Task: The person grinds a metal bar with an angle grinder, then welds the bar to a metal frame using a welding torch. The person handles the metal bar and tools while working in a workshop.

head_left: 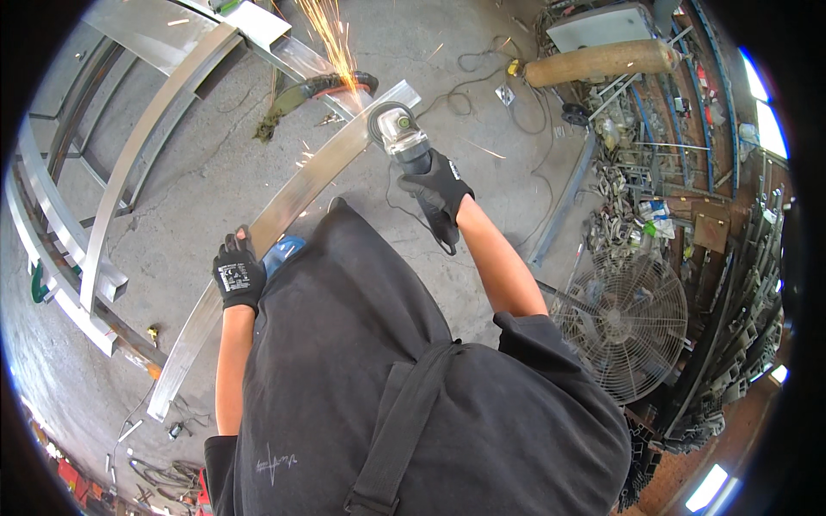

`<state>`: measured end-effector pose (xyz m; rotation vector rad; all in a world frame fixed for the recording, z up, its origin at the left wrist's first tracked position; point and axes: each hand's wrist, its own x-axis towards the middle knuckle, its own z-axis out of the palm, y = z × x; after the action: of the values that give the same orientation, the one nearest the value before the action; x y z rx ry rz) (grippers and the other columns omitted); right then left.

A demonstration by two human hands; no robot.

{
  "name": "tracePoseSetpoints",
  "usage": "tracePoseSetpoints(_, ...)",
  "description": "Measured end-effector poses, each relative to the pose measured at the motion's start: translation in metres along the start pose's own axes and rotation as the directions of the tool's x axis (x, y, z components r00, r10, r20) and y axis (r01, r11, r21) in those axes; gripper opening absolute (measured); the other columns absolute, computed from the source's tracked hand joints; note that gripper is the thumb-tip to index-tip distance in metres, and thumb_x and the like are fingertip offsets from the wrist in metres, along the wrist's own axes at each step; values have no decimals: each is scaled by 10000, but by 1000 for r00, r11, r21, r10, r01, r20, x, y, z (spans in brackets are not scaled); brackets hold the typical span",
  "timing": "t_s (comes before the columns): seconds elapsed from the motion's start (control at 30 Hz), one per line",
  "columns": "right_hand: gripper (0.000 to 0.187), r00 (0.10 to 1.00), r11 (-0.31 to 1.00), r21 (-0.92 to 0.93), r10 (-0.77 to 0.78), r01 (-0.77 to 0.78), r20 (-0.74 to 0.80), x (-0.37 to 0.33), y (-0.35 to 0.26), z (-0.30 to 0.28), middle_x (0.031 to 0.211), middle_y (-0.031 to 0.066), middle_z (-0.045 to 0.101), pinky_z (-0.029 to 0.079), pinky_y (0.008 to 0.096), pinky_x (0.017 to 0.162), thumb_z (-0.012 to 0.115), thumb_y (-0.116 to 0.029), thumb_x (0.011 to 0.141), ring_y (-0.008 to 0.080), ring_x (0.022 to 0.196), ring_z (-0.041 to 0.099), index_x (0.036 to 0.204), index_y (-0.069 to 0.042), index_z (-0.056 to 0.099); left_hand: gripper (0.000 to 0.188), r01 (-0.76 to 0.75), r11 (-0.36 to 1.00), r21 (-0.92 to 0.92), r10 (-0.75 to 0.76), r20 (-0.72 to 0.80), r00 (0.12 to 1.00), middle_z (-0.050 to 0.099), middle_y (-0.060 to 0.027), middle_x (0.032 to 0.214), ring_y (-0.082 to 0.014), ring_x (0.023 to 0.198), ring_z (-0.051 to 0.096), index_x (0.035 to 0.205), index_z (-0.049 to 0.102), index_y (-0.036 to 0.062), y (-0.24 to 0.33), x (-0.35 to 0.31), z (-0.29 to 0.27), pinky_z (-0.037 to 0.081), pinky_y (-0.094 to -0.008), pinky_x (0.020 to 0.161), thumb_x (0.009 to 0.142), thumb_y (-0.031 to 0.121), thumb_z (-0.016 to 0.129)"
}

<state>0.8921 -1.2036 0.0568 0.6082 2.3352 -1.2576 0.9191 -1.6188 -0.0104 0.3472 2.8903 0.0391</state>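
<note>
A long metal bar (317,176) runs slantwise in front of me, from the lower left up to the top middle. My left hand (238,271), in a black glove, is closed around the bar near its middle. In my black-gloved right hand (441,189) is an angle grinder (401,138), gripped by its body. Its disc meets the bar close to the far end, and orange sparks (331,43) fly up and away from there. A blue thing (284,251) shows partly beside my left hand, behind the bar; its kind is hidden.
Metal frames (112,206) stand at the left. A brown gas cylinder (602,63) lies at the far right, near loose cables (469,103). A large fan with a wire guard (621,322) is close on my right, beside racks of metal profiles (740,344).
</note>
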Motion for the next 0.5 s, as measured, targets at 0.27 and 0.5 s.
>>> tracePoseSetpoints(0.27,724,993,990,-97,-105,100,-54,-3,-1,-5,1131,161,717,529,397,918,866,-329,623,308,1035,687,1247,-55,622,458,-7,1000,-16,7,-10,1000,613,-135,1169,-313,1008,646,1348,524,119,5,2,-9,522,-461,804,896,186,547)
tracePoseSetpoints(0.5,630,993,993,-76,-95,89,-77,12,7,-3,1056,129,722,547,380,859,864,-298,656,244,936,691,1185,-38,643,684,8,1000,-28,-6,68,998,582,-144,1261,-323,1052,633,1429,454,118,4,2,-12,528,-458,848,797,230,689)
